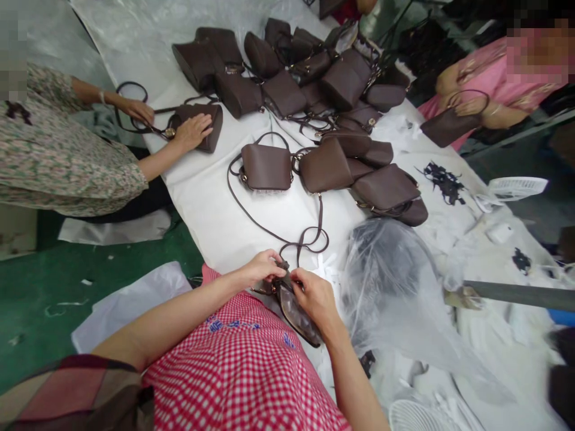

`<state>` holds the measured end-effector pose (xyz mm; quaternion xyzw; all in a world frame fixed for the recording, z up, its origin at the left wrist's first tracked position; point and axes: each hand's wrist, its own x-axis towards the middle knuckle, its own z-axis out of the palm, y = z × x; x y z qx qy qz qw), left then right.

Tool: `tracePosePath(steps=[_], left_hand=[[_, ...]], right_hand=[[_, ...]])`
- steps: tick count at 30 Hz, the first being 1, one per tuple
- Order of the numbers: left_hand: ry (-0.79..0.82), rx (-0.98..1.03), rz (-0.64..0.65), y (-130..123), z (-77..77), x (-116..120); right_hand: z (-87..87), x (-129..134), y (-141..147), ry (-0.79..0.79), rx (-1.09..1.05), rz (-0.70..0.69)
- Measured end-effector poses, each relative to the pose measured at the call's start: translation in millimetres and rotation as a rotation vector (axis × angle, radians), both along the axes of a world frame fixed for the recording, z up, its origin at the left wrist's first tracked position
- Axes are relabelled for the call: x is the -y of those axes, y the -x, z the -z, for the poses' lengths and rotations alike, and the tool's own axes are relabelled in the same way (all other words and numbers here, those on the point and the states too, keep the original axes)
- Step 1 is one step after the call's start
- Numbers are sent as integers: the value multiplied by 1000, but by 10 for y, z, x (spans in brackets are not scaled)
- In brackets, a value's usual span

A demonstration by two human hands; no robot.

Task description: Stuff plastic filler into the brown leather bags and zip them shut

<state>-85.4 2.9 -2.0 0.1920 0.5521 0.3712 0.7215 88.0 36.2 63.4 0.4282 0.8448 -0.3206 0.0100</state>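
At the table's near edge, close to my body, a dark brown handbag is held with its clear plastic-covered side showing. My left hand pinches a strap end at the top of this bag. Opposite it, my right hand is closed on the bag's upper edge, its fingertips partly hidden. A long thin strap loops over the white table just beyond my hands. Farther on, a brown handbag with a top handle lies flat.
Many brown handbags are piled across the white table. A clear plastic bag bulges at my right. Black strips and a small white fan lie beyond. Co-workers handle bags at left, near a sleeve, and right, near a hand.
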Motion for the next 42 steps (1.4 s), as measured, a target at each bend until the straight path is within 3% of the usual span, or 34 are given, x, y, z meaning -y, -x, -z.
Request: tracePosePath(steps=[5,11,22,28,33,38,42], left_hand=[[176,72,-31,-104,-78,-47],[238,77,-81,-160,-9,-49],[227,66,-152,-180,-37,-5],[-11,215,-68,-240,231,120],[-68,197,-62,-432,430,77],[-152,144,-6,-568,524,47],[-237,64,34,-565,516,64]], right_hand=[[-189,21,130,-46,176,33],[-274,30,319,-37,373,48],[-195,112,454,-146,594,93],[21,163,318,-106,567,155],[156,174,218,-66,568,303],[145,115,134,-29,572,341],[145,98,104,-36,595,328]])
